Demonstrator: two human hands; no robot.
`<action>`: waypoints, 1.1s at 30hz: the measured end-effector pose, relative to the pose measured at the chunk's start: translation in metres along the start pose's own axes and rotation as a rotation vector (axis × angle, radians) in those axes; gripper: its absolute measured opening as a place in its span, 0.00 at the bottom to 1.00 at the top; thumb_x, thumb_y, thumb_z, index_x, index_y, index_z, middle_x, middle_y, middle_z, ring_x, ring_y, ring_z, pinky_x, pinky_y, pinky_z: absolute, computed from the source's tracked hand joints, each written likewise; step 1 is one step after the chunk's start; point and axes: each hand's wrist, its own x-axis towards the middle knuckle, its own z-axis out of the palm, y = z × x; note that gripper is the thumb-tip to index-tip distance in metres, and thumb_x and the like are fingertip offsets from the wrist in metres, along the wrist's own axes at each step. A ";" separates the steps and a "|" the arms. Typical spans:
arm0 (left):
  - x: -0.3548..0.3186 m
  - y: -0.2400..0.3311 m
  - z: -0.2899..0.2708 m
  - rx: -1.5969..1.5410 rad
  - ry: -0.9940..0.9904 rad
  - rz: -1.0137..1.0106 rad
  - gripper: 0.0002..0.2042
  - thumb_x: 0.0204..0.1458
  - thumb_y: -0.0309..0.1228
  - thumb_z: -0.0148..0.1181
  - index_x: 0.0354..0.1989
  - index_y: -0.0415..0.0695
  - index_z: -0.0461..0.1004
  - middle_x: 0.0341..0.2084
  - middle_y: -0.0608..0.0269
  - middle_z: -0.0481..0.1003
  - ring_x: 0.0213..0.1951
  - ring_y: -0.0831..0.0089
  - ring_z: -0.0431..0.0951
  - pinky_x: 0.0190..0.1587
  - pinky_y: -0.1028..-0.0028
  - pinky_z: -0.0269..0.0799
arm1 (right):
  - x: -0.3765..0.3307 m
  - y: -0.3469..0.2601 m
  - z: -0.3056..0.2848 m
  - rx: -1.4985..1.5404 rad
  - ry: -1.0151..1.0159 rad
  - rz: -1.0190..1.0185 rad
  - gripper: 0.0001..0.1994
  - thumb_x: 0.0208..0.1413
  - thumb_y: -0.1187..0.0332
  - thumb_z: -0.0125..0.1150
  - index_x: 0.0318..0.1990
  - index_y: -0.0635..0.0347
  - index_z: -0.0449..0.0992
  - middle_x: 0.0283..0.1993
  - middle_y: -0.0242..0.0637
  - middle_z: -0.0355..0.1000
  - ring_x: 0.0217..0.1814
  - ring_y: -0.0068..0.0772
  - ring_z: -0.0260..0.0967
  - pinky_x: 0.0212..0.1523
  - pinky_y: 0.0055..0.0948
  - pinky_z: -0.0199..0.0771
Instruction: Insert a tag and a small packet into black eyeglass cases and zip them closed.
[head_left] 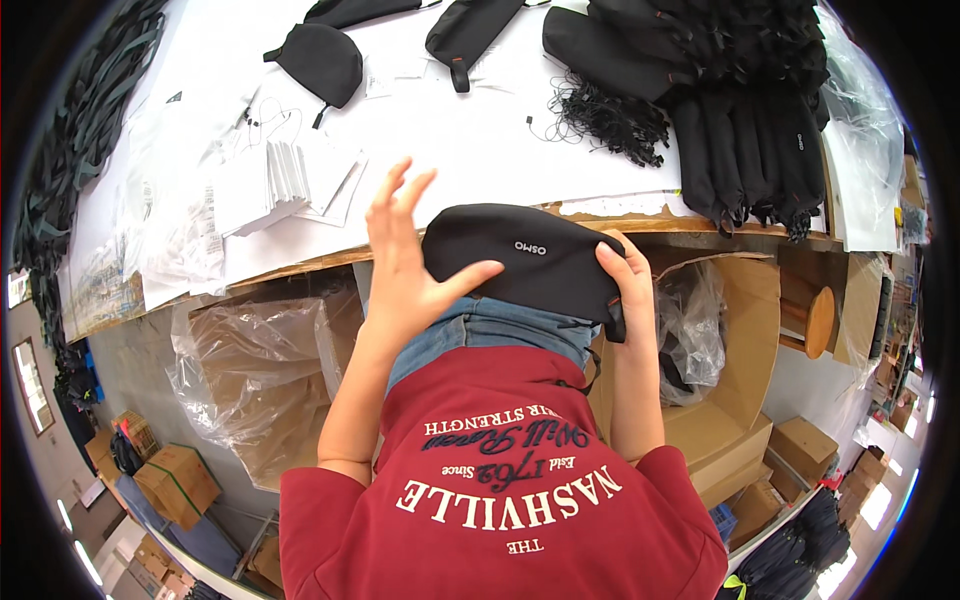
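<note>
A black zippered pouch with small white print lies across my lap at the table's front edge. My right hand grips its right end, thumb on the front, near a short black pull loop. My left hand is open at the pouch's left end, fingers spread upward and the thumb over the pouch's face. Just beyond the hands, the white table holds a stack of folded white papers and a tangle of black cords.
More black pouches lie at the far side, with a large pile on the right. Dark straps heap at the far left. Under the table stand a plastic-lined carton and an open cardboard box, near a wooden stool.
</note>
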 end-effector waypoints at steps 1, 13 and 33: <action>0.001 0.001 0.005 -0.006 -0.030 -0.019 0.34 0.45 0.37 0.66 0.60 0.43 0.58 0.61 0.49 0.54 0.63 0.53 0.53 0.63 0.58 0.47 | -0.002 -0.001 -0.001 0.009 -0.004 -0.003 0.05 0.55 0.70 0.58 0.36 0.62 0.74 0.32 0.29 0.74 0.31 0.13 0.69 0.33 0.14 0.67; -0.016 -0.093 0.017 0.301 -0.033 -0.179 0.28 0.53 0.35 0.55 0.63 0.46 0.57 0.64 0.52 0.53 0.66 0.56 0.50 0.65 0.57 0.42 | -0.001 -0.015 -0.032 0.134 0.333 -0.154 0.14 0.58 0.60 0.57 0.45 0.61 0.73 0.40 0.30 0.73 0.39 0.17 0.70 0.41 0.18 0.70; -0.018 -0.089 0.027 0.413 -0.068 -0.182 0.25 0.56 0.38 0.51 0.63 0.50 0.59 0.65 0.57 0.52 0.66 0.57 0.49 0.64 0.57 0.41 | 0.073 -0.160 -0.179 -1.345 1.043 -0.787 0.20 0.53 0.57 0.61 0.54 0.44 0.72 0.43 0.36 0.68 0.41 0.34 0.69 0.45 0.31 0.69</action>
